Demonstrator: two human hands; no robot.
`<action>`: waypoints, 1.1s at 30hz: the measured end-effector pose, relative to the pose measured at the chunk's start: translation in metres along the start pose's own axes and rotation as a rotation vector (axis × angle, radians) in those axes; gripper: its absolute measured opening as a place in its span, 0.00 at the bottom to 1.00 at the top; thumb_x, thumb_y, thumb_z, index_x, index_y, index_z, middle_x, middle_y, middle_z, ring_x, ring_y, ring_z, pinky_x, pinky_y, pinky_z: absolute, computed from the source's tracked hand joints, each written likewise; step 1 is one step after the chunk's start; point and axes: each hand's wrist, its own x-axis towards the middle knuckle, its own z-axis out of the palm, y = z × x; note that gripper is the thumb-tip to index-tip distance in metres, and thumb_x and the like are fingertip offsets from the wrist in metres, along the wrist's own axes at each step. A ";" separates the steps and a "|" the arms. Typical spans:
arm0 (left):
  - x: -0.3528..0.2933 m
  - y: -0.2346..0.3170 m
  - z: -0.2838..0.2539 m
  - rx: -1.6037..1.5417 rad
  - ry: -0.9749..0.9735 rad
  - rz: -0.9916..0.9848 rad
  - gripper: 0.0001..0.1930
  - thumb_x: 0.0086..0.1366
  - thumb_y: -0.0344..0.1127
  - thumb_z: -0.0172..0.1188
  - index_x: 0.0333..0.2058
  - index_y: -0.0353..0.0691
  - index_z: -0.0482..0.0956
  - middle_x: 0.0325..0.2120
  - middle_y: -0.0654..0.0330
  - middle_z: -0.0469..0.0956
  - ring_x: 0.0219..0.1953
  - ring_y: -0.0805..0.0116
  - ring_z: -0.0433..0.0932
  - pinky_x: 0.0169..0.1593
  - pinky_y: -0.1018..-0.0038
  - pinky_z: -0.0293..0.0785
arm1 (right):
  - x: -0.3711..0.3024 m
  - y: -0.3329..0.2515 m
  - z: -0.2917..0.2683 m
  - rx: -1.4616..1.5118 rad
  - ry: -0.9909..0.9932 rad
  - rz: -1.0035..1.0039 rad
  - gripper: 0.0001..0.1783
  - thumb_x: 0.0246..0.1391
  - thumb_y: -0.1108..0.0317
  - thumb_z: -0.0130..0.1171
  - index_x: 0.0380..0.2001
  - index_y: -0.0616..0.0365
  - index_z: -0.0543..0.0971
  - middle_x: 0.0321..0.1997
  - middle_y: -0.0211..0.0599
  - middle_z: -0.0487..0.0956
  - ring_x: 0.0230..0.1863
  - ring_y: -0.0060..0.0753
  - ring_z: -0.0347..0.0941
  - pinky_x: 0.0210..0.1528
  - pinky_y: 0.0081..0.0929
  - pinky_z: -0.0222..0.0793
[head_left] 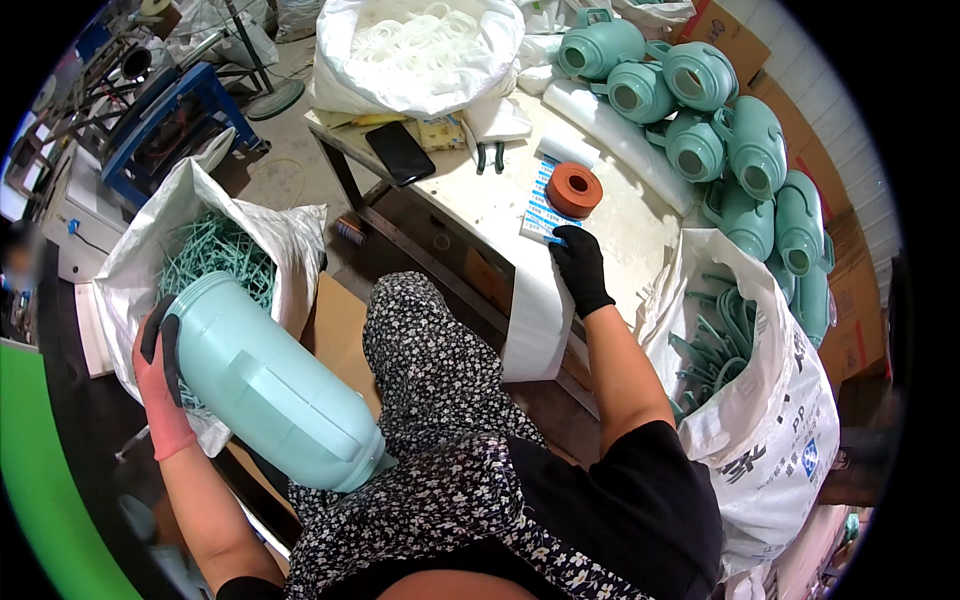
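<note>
My left hand (160, 365), in a pink glove with black fingers, is closed on the rim end of a pale green plastic jug body (275, 385). The jug body lies tilted across my left side, its narrower end against my floral apron (440, 390). At the table's near edge my right hand (582, 270), in a black glove, has its fingers bent and pinched at the corner of a blue-and-white label sheet (537, 214). An orange-brown tape roll (574, 190) sits on that sheet. The right fingertips are partly hidden.
Finished-looking green jugs (695, 145) are piled at the table's far right. Sacks hold green strips (725, 340) at right, green scraps (220, 255) at left and white rings (420, 50) at the back. A black phone (400, 153) and cutters (490, 157) lie on the table (470, 205).
</note>
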 end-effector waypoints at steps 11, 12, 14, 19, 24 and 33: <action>0.000 -0.036 -0.021 -0.024 0.039 0.025 0.15 0.62 0.28 0.57 0.48 0.34 0.78 0.46 0.59 0.79 0.49 0.70 0.74 0.55 0.75 0.68 | 0.004 -0.127 -0.027 0.148 0.049 -0.253 0.08 0.45 0.78 0.62 0.31 0.57 0.78 0.46 0.44 0.77 0.51 0.48 0.71 0.52 0.38 0.68; 0.003 -0.008 -0.005 0.005 0.009 0.044 0.15 0.62 0.29 0.58 0.48 0.35 0.79 0.45 0.60 0.80 0.48 0.71 0.75 0.55 0.75 0.69 | 0.012 -0.152 -0.028 0.296 -0.092 -0.173 0.08 0.47 0.78 0.61 0.33 0.57 0.78 0.45 0.44 0.77 0.49 0.43 0.72 0.50 0.34 0.68; 0.012 0.022 0.019 0.015 0.003 0.166 0.15 0.59 0.33 0.61 0.46 0.38 0.81 0.43 0.58 0.81 0.46 0.68 0.78 0.53 0.74 0.70 | 0.026 -0.222 -0.022 0.721 -0.483 0.062 0.15 0.52 0.78 0.59 0.44 0.59 0.76 0.44 0.40 0.77 0.44 0.32 0.72 0.48 0.26 0.68; 0.000 0.089 0.030 -0.011 -0.053 0.255 0.15 0.57 0.38 0.64 0.42 0.39 0.82 0.38 0.57 0.82 0.41 0.62 0.80 0.48 0.71 0.73 | 0.065 -0.342 0.006 1.161 -1.005 0.032 0.31 0.56 0.73 0.59 0.62 0.60 0.63 0.38 0.35 0.76 0.39 0.22 0.72 0.43 0.24 0.70; -0.004 0.081 0.030 0.098 0.005 0.315 0.15 0.56 0.38 0.65 0.42 0.39 0.82 0.39 0.57 0.81 0.42 0.62 0.79 0.48 0.71 0.73 | 0.056 -0.360 0.022 1.063 -0.964 -0.179 0.38 0.51 0.68 0.65 0.63 0.61 0.60 0.29 0.35 0.77 0.31 0.21 0.73 0.34 0.24 0.70; -0.017 0.072 -0.038 -0.197 0.248 0.143 0.16 0.59 0.30 0.61 0.47 0.36 0.79 0.41 0.59 0.81 0.45 0.71 0.77 0.52 0.76 0.71 | 0.003 -0.266 0.065 1.046 -0.983 0.061 0.40 0.55 0.54 0.62 0.64 0.62 0.60 0.57 0.43 0.71 0.56 0.27 0.68 0.56 0.28 0.66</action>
